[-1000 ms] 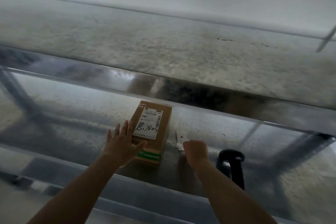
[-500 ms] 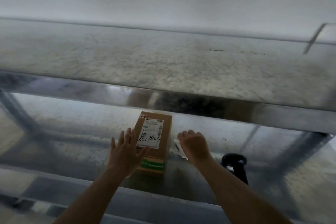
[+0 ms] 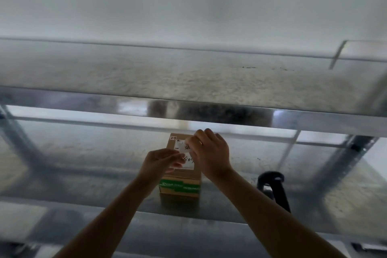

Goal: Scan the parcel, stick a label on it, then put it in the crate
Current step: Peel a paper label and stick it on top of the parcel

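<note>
Parcel [image 3: 180,176] shows "24", "604" and green tape. Right hand [image 3: 211,153] pinches a label [image 3: 184,147] at its 9 o'clock; left hand [image 3: 160,162] grips the label's lower edge.

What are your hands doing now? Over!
Both hands, left and right, over the box, pinching a small label. Box sits on the shelf. Scanner off right, nothing blocking.

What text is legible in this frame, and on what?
"24", handwritten, top left corner of the brown cardboard parcel.
"604", handwritten digits, partly hidden by the hands, on the parcel's white shipping label.
White lettering on the green tape band: too blurred to read.
Small print on the label: unreadable.
</note>
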